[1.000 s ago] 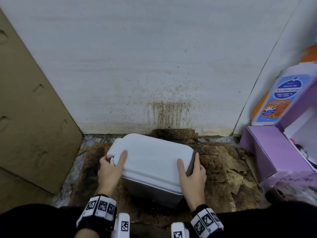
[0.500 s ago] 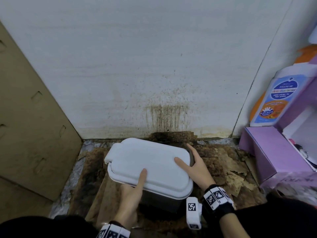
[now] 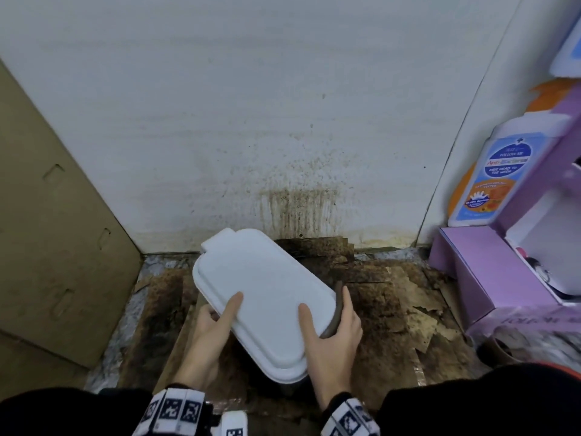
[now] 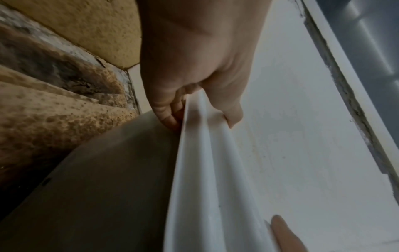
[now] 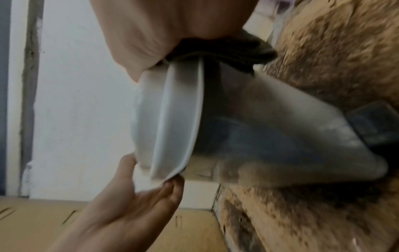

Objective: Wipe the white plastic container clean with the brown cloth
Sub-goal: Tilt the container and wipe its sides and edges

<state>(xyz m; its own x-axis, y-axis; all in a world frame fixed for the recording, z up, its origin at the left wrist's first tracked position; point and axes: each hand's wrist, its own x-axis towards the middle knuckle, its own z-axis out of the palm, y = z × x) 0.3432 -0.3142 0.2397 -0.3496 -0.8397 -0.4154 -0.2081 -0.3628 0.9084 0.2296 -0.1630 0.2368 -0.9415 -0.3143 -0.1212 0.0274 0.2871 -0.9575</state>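
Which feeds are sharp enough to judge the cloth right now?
Head view: evenly lit, cloth a thin dark strip beside the lid. Right wrist: motion-blurred, cloth dark under the right hand. Left wrist: dim, no cloth in view.

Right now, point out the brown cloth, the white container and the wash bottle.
brown cloth point(image 3: 335, 313), head view, folded edge beside the lid.
white container point(image 3: 264, 287), head view, middle of its lid.
wash bottle point(image 3: 493, 180), head view, front label.

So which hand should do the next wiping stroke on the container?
Right. The right hand already presses the brown cloth against the white container at its lid edge. The left hand holds no cloth; it grips the opposite rim, steadying it.
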